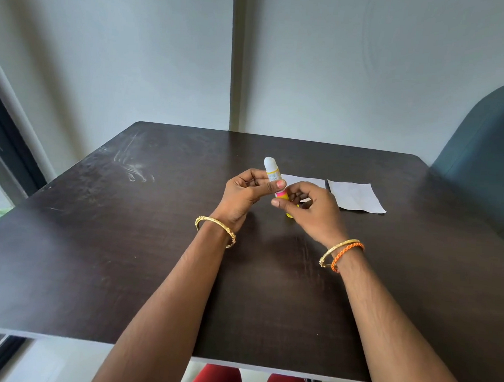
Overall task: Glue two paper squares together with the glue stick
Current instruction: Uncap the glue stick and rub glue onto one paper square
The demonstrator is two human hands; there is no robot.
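A glue stick (272,171) with a white tip and a yellow and pink body is held tilted above the dark table (123,256), tip pointing up and away. My left hand (245,192) pinches its upper body between thumb and fingers. My right hand (306,207) grips its yellow lower end, which is mostly hidden by the fingers. Two white paper squares lie side by side on the table behind my hands: one (310,181) partly covered by my right hand, the other (356,195) fully visible to its right.
A wall stands right behind the table's far edge. A dark green chair back (488,164) rises at the right. A window frame (5,158) runs along the left. Red-clad knees show under the near edge.
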